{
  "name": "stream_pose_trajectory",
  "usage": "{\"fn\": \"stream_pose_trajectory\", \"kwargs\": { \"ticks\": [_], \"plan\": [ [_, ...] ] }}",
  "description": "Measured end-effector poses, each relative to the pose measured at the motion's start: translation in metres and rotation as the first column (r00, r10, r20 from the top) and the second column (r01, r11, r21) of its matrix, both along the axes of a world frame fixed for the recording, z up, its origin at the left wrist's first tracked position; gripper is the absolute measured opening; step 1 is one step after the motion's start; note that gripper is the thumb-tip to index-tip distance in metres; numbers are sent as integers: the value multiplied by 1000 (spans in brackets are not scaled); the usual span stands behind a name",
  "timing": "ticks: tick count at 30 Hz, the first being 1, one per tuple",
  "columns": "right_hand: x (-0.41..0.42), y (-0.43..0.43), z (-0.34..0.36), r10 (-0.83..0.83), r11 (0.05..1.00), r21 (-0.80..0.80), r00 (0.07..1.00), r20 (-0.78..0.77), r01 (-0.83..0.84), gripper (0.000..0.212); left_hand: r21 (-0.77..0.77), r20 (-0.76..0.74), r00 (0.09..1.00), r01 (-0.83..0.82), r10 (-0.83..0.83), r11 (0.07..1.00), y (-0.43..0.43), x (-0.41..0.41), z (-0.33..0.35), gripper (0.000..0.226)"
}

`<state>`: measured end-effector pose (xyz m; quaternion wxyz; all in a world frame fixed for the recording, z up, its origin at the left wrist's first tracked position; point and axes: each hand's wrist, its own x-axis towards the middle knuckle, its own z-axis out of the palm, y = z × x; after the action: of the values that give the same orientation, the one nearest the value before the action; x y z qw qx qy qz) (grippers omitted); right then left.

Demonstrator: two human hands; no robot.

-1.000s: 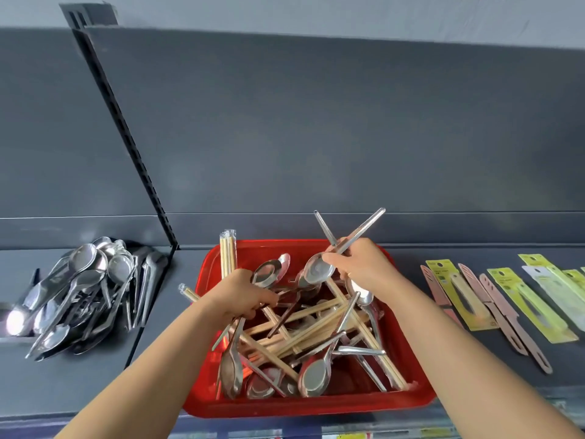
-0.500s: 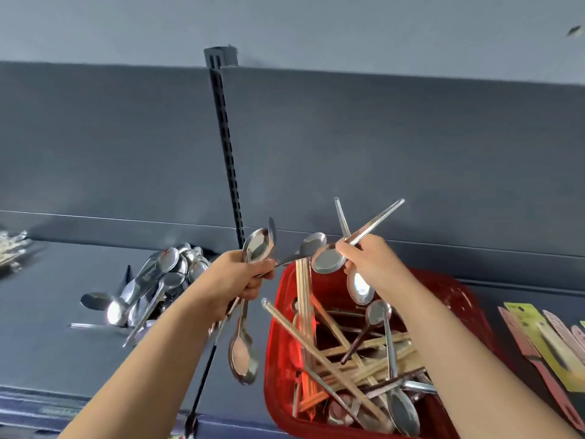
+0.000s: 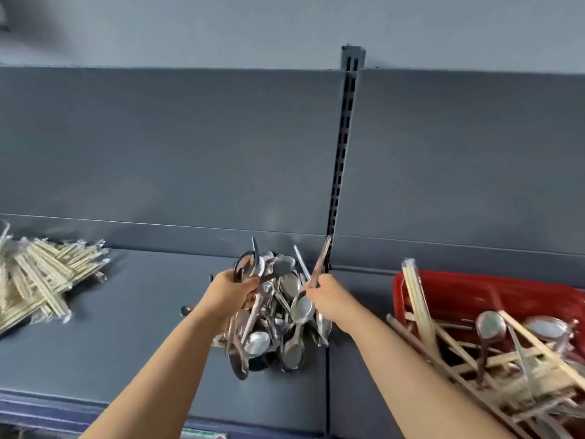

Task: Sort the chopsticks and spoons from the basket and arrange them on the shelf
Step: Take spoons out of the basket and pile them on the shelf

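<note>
While both hands hover over the spoon pile (image 3: 272,315) on the dark grey shelf (image 3: 126,312), each is closed around metal spoons. The left hand (image 3: 229,294) grips a small bunch of spoons (image 3: 250,270), bowls up at the far side of the pile and handles hanging toward its near side. The right hand (image 3: 327,296) grips a few more (image 3: 305,307), with one bowl facing down over the pile and a handle sticking up toward the slotted upright (image 3: 343,160) behind it. Well to the left of the pile lies a heap of wrapped chopsticks (image 3: 41,277) on the same shelf. To the right of the pile, past the shelf seam, sits the red basket (image 3: 474,286), holding a tangle of chopsticks and spoons.
</note>
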<state>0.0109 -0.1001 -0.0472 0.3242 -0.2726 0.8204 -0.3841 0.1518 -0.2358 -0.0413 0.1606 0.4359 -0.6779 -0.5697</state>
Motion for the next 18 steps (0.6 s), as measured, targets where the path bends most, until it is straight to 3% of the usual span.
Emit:
{"fn": "stream_pose_trajectory", "kwargs": {
  "ticks": [3, 7, 10, 13, 16, 18],
  "plan": [
    [11, -12, -16, -79, 997, 15, 996, -44, 80, 17, -122, 75, 996, 58, -49, 991, -8, -1, -13, 19],
    [22, -21, -27, -176, 984, -16, 969, -171, 176, 30, -273, 93, 992, 110, -87, 956, -17, -4, -25, 9],
    [28, -21, -32, -249, 967, -97, 950, -189, 234, 6, -303, 38, 997, 71, -63, 950, -17, -6, -29, 12],
    [32, -17, -36, -294, 952, -157, 929, -225, 263, 45, -270, -17, 999, 36, -42, 962, -18, -6, -33, 30],
    [30, -11, -39, -340, 939, -161, 883, -323, 302, 56, -243, -60, 998, 10, -25, 970, -18, -7, -36, 36],
    [28, -8, -42, -344, 939, -135, 888, -304, 318, 60, -229, -89, 996, -7, -14, 973, -18, -7, -37, 34]
  ]
}}
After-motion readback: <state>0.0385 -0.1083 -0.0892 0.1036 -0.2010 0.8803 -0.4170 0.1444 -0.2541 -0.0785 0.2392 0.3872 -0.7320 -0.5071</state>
